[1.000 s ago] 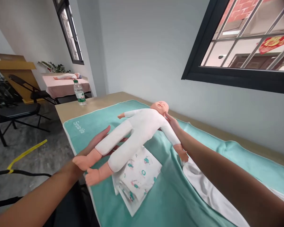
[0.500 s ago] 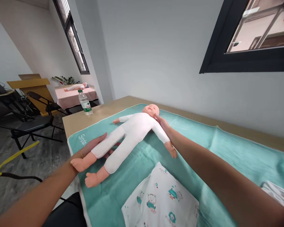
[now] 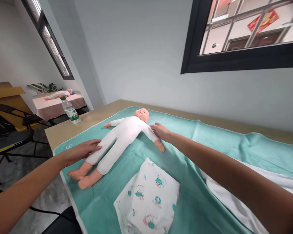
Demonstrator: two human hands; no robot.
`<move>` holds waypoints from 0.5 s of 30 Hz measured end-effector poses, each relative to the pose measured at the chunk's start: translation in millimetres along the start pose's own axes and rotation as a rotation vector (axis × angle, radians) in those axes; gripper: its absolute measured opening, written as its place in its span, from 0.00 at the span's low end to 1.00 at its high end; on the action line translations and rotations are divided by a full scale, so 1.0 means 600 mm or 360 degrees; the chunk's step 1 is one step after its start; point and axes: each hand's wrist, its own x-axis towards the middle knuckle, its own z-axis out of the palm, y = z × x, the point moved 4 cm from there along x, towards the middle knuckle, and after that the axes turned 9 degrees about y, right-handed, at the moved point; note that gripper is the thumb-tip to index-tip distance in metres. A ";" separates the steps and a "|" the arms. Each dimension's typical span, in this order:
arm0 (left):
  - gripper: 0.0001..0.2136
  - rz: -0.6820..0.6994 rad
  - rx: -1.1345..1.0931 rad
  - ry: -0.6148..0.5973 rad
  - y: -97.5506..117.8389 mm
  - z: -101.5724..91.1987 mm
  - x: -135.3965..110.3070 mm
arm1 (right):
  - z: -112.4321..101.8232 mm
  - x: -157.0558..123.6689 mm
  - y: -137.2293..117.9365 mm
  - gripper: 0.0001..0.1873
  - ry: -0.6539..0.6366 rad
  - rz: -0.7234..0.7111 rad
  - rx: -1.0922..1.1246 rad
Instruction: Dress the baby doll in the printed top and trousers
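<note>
A baby doll [image 3: 127, 128] in a white bodysuit lies on its back on a green mat [image 3: 127, 175], its head toward the wall and its bare feet toward me. My left hand [image 3: 83, 150] is open, with fingertips resting against the doll's thigh from the left side. Beside the doll's upper arm is my right hand [image 3: 161, 132], fingers loosely bent and apart, touching or almost touching the white sleeve. A folded white cloth [image 3: 152, 198] printed with small green animals lies on the mat below the doll.
White fabric [image 3: 229, 185] lies partly behind my right forearm. A water bottle [image 3: 70, 110] stands on the bare tabletop [image 3: 95, 115] at left. Beyond are a pink-covered table [image 3: 51, 107] with another doll [image 3: 60, 94] and a dark chair [image 3: 12, 143]. A wall with a window runs behind.
My left hand has come out from beneath the doll's legs to the side of its thigh. My right hand has left the head and moved down beside the arm. The view has turned right.
</note>
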 end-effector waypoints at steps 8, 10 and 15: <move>0.20 0.0643 0.0447 0.0900 -0.027 -0.007 -0.077 | -0.278 -0.367 -0.031 0.24 0.0236 -0.0104 -0.0651; 0.17 0.0900 0.0413 0.1007 -0.009 0.041 -0.113 | -0.347 -0.471 -0.035 0.25 0.0369 -0.0156 -0.0613; 0.13 0.1523 0.0185 0.0788 0.090 0.263 -0.227 | -0.471 -0.666 -0.023 0.20 0.0913 -0.0184 -0.0623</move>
